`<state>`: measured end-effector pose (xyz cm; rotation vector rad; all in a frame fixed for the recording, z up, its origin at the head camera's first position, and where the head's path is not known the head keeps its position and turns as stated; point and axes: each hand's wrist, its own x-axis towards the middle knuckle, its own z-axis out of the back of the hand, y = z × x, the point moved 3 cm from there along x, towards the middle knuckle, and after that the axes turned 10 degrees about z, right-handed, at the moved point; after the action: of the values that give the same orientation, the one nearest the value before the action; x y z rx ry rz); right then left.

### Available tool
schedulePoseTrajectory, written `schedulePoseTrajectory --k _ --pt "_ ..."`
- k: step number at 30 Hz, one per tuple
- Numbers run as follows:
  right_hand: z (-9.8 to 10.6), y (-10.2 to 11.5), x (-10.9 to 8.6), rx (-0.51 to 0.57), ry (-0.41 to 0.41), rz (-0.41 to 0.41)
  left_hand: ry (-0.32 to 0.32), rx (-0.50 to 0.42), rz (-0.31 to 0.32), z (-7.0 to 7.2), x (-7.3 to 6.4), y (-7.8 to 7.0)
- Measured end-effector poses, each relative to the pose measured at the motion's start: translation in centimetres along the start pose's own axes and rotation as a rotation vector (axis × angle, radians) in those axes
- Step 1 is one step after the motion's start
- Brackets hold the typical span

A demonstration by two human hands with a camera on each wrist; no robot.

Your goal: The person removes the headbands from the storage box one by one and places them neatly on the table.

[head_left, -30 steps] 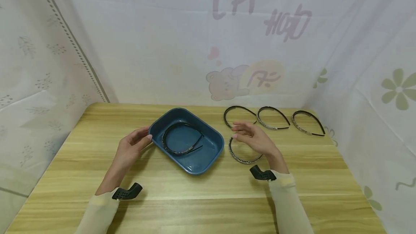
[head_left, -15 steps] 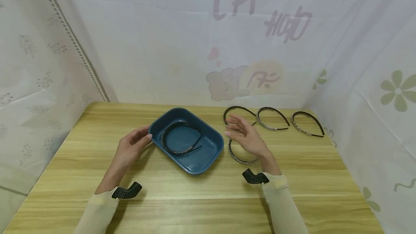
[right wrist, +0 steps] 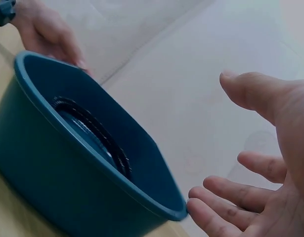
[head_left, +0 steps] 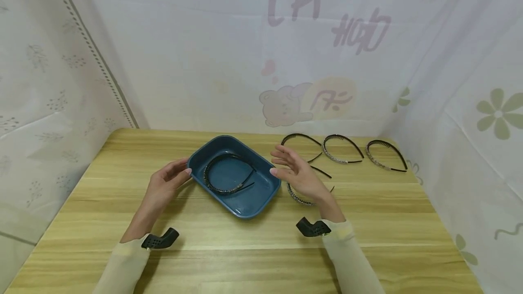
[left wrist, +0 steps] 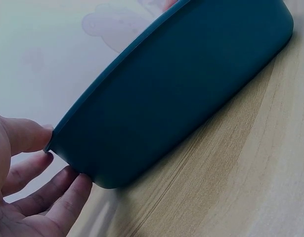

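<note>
my left hand [head_left: 165, 183] has the blue plastic basin [head_left: 254, 199] in a light pinch at its left end, thumb at the lip, other fingertips lower against the outer wall. my right hand [head_left: 300, 178] is spread loosely by the basin's right end with nothing in it, thumb well away from the fingers; one fingertip is at the rim there, though i cannot tell if it truly touches.

the basin sits at an angle on the wood-grain table [head_left: 229, 262], between my two hands. a black toothed headband [head_left: 207, 179] lies inside it, on the floor of the basin; i cannot tell whether others nest with it.

outside, to the right, a near headband [head_left: 300, 201] and a back headband [head_left: 299, 134] are partly hidden by my right hand. farther right lie a middle headband [head_left: 328, 152] with a glittery side and, well apart, an end headband [head_left: 377, 161]. behind the table hangs a printed white cloth [head_left: 196, 58].
</note>
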<state>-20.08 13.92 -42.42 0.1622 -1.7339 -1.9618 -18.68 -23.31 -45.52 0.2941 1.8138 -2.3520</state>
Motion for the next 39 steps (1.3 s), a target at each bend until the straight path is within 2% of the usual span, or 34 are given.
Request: schedulePoseTrajectory --k 12,25,35,39 --pt "-1.9 0.9 1.8 0.007 0.089 -0.075 -0.001 0.0 0.007 -0.2 0.1 0.1" --pt "-3.6 1.4 4.4 -0.102 0.18 -0.091 -0.001 -0.006 -0.009 -0.1 0.1 0.0" --pt "-4.6 1.3 6.3 -0.154 0.231 -0.095 -0.003 -0.009 -0.002 -0.1 0.2 0.1" --pt "-5.1 1.3 7.1 -0.147 0.262 -0.125 -0.004 -0.009 -0.001 -0.1 0.2 0.1"
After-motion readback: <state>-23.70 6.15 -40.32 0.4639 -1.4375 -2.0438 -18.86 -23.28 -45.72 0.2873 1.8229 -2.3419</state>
